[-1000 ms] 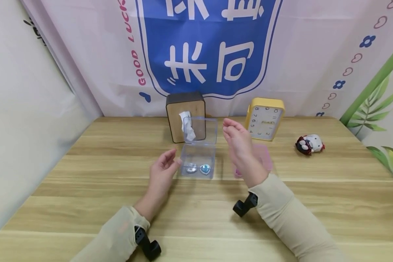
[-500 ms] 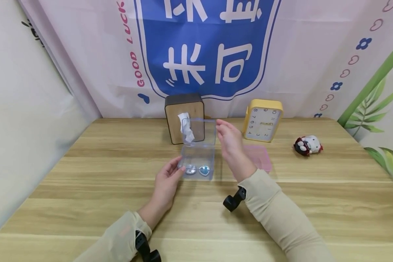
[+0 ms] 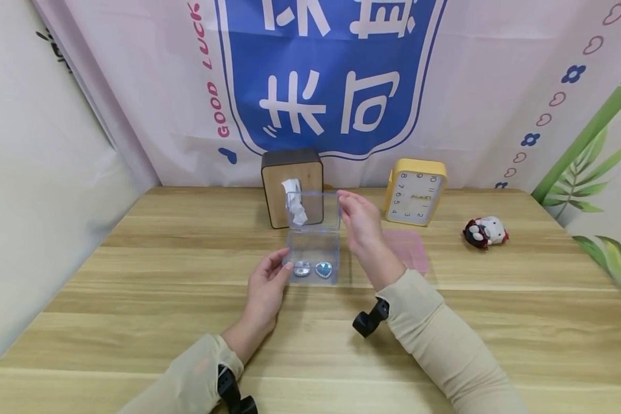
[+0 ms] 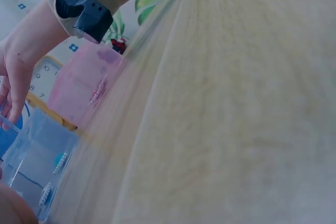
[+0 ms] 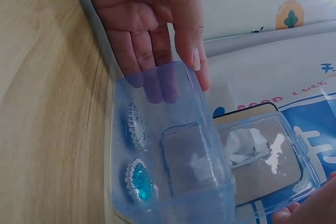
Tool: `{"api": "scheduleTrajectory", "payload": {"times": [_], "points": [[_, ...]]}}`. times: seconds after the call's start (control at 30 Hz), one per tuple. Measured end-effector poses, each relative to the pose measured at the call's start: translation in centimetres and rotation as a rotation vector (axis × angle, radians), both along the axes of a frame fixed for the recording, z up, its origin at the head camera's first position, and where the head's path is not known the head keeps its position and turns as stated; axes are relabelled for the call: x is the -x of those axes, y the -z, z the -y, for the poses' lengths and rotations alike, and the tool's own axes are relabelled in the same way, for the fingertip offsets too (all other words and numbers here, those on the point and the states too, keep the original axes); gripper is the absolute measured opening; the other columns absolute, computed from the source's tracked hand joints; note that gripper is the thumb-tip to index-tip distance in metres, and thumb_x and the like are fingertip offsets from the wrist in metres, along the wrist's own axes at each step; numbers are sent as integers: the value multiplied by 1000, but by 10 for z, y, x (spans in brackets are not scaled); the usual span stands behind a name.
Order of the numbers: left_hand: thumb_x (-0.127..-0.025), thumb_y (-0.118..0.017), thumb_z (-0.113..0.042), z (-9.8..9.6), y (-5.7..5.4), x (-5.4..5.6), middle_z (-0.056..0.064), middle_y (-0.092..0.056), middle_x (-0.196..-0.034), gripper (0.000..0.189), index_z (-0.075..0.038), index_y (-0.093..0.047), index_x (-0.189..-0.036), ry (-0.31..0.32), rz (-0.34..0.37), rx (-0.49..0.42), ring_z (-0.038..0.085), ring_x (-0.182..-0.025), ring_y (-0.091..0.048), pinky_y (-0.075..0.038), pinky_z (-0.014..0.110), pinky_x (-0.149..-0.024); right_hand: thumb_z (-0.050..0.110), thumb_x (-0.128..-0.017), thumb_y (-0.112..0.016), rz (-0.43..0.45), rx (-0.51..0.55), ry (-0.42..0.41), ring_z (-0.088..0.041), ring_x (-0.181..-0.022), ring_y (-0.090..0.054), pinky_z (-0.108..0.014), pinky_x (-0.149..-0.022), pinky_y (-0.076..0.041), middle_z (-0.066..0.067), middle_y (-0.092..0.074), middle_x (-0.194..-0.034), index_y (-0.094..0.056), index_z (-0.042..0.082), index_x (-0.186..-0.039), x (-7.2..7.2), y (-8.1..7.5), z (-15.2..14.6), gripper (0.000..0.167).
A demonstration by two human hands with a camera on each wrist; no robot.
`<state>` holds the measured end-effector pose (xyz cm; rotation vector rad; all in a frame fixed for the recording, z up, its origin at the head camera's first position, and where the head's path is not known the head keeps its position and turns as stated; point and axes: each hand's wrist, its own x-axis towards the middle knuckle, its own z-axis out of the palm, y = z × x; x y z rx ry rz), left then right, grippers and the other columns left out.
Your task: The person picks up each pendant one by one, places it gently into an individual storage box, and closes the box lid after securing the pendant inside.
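A clear bluish plastic box stands on the table with its hinged lid raised. Inside, near the front, sit a blue heart-shaped gem and a clear gem, both with beaded rims. My left hand grips the box's left side; the right wrist view has its fingers showing through the wall and the thumb by the top edge. My right hand pinches the lid's right edge at the upper corner. To the right, a pink plastic box is partly hidden behind the right forearm.
Behind the lid stands a wood-fronted tissue box with a tissue sticking out. A yellow clock and a small plush toy are further right. A printed cloth hangs along the table's back edge.
My left hand has moved right onto the box's side, and my right hand has moved left onto the lid's edge. Over the last half second both hands have barely shifted.
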<state>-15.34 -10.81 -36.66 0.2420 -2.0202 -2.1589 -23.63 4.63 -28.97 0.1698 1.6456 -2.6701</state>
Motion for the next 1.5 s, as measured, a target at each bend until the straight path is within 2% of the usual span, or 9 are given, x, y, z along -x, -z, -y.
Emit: {"api": "scheduleTrajectory", "payload": {"times": [0.33, 0.43, 0.6, 0.77, 0.93, 1.13, 1.27, 1.4, 1.5], "points": [[-89, -52, 4, -2, 1, 1, 21, -50, -127, 33, 5, -53, -122, 5, -12, 20, 31, -118, -49, -44, 14, -88, 3, -91, -50, 0, -22, 14, -19, -119, -47, -27, -109, -33, -14, -51, -125, -52, -7, -116, -10, 3, -1, 27], [-89, -52, 4, -2, 0, 0, 21, -50, -128, 33, 5, -52, -122, 7, -12, 25, 31, -118, -49, -45, 16, -91, 4, -91, -53, 2, -27, 20, -19, -117, -48, -26, -107, -35, -14, -52, -122, -55, -4, -108, -13, 5, 0, 19], [-89, -52, 3, -1, 0, -1, 20, -49, -129, 34, 5, -51, -123, 14, 1, 31, 30, -121, -47, -43, 23, -98, 5, -89, -56, -8, -29, 35, -22, -117, -48, -29, -108, -34, -19, -50, -126, -57, -1, -98, -19, 8, 1, 11], [-89, -52, 4, -1, -1, -1, 20, -50, -129, 33, 6, -52, -122, 17, -17, 36, 31, -120, -48, -44, 16, -93, 3, -87, -59, -23, -6, 61, -22, -109, -51, -31, -107, -36, -14, -56, -110, -59, 3, -85, -23, 11, 2, 2], [-89, -52, 4, -1, 0, -1, 21, -50, -128, 33, 7, -52, -122, 15, -39, 49, 31, -120, -48, -43, 12, -89, 2, -85, -59, -29, -20, 68, -17, -102, -53, -27, -103, -39, -5, -59, -99, -57, 11, -73, -26, 13, 2, 15], [-89, -52, 4, -1, 2, 0, 20, -50, -128, 33, 6, -51, -122, 17, -39, 67, 31, -120, -48, -43, 14, -91, 1, -85, -59, -21, -45, 43, -19, -110, -53, -27, -104, -38, -9, -60, -107, -59, 7, -84, -30, 16, 0, 6], [-89, -52, 3, -1, 2, 0, 19, -50, -128, 32, 6, -52, -121, 14, -42, 84, 30, -121, -48, -43, 22, -98, 2, -85, -59, -20, -63, 25, -21, -115, -51, -28, -106, -36, -14, -58, -116, -59, 5, -90, -33, 17, -1, 6], [-89, -53, 3, 0, 0, -1, 18, -51, -129, 32, 5, -53, -121, 20, -37, 96, 29, -121, -48, -42, 29, -101, 1, -84, -59, -25, -85, 17, -22, -117, -50, -30, -107, -36, -9, -59, -110, -59, 5, -90, -35, 19, -2, 7], [-89, -53, 2, 3, -1, -1, 19, -50, -128, 33, 3, -52, -122, 31, -27, 102, 30, -120, -48, -44, 23, -97, -1, -83, -59, -30, -96, 12, -23, -117, -50, -31, -107, -36, -6, -60, -108, -60, 2, -92, -37, 21, -3, 9]]}}
